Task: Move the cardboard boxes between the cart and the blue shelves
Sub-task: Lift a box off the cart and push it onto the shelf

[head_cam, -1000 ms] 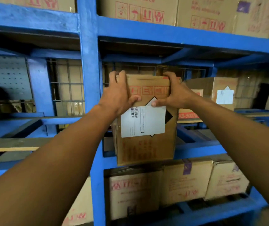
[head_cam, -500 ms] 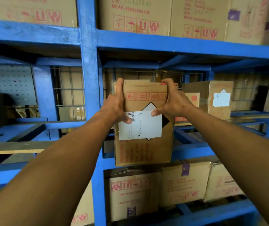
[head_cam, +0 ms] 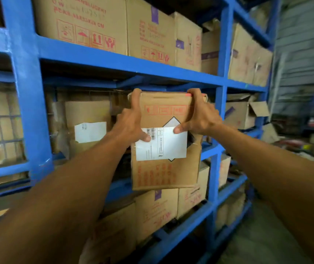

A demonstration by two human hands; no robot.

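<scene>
Head view: you've got the cardboard box [head_cam: 166, 141] up at the middle of the frame, held clear in front of the blue shelves [head_cam: 129, 63]. Your left hand [head_cam: 128, 124] clamps its left edge, thumb pressed on the white label [head_cam: 162, 143]; your right hand [head_cam: 202, 117] clamps the right edge, thumb at the label's top corner. Both grips are clenched on the box, fingers hooked over its top.

The cart isn't in sight, so I can't tell which way this box is travelling; by the look of it you're mid-carry at the middle tier.

If it's going in, you need a gap, and the bay is crowded. At 9 o'clock from the box stands a labelled carton [head_cam: 87, 126]. At 3 o'clock the blue upright [head_cam: 220, 111] sits close beside your right knuckles, with an open-flapped carton [head_cam: 245, 111] beyond it. At 12 o'clock the beam carries big printed cartons [head_cam: 80, 21]. At 6 o'clock, more cartons [head_cam: 156, 210] sit on the lower tier. Mind the upright and the beam.
</scene>
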